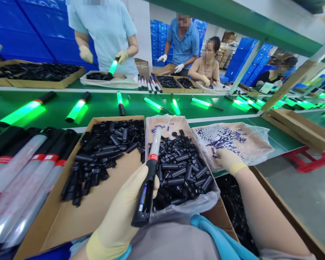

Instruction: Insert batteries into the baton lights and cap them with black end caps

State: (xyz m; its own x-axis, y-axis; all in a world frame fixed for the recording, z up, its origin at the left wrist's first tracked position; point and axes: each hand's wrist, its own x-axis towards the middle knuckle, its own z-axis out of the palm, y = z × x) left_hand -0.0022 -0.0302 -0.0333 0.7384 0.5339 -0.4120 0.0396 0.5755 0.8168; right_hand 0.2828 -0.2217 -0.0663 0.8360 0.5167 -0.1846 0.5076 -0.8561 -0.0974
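Note:
My left hand point(130, 202), in a pale glove, is wrapped round the black handle of a light stick point(151, 169). The stick points away from me, its clear tube unlit above a red band. Its battery compartment is uncovered, showing a blue and silver battery point(143, 196) inside. My right hand point(230, 160), gloved too, reaches into a plastic-lined tray point(256, 146) of small batteries point(213, 134). Its fingers are pinched on a battery point(213, 151) at the near left of the pile; the fingertips are partly hidden.
A lined box of black plastic parts point(178, 169) lies between my hands, beside a cardboard box point(81, 216) with more. Several unlit light sticks point(29, 173) are stacked at left. Green-glowing sticks point(77, 108) lie on the green conveyor point(103, 104). Co-workers point(105, 39) work across it.

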